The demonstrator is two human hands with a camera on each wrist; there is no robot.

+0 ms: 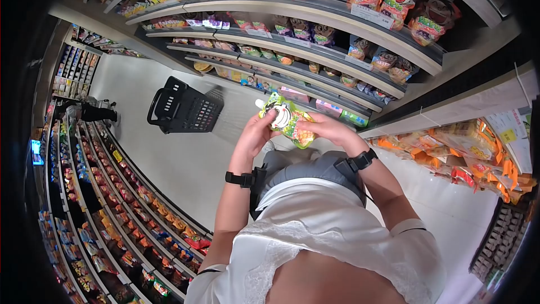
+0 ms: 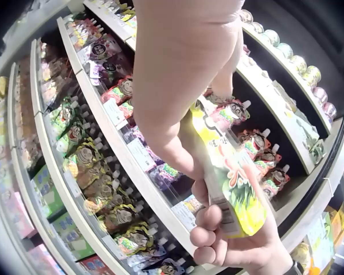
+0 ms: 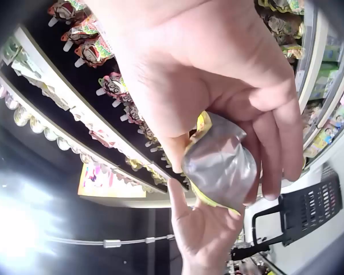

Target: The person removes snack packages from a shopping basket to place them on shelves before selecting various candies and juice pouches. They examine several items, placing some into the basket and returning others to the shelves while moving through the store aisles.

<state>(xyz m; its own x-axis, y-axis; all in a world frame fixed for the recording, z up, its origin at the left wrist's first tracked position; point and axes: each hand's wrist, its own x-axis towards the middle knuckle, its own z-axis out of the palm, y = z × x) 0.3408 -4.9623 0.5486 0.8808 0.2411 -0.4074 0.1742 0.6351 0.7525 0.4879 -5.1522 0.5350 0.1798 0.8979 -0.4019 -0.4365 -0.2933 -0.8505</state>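
Gripping the green-and-yellow foil pouch [image 1: 291, 124] by its edges, fingers of left hand [image 1: 256, 134] and right hand [image 1: 333, 128] curled. It's off the grey shelves [image 1: 225, 4], white cap [image 1: 260, 103] on, not in the black plastic basket [image 1: 201, 114].

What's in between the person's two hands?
A bright snack pouch with a cartoon face is between them. The left hand and the right hand both hold it. The head view shows this.
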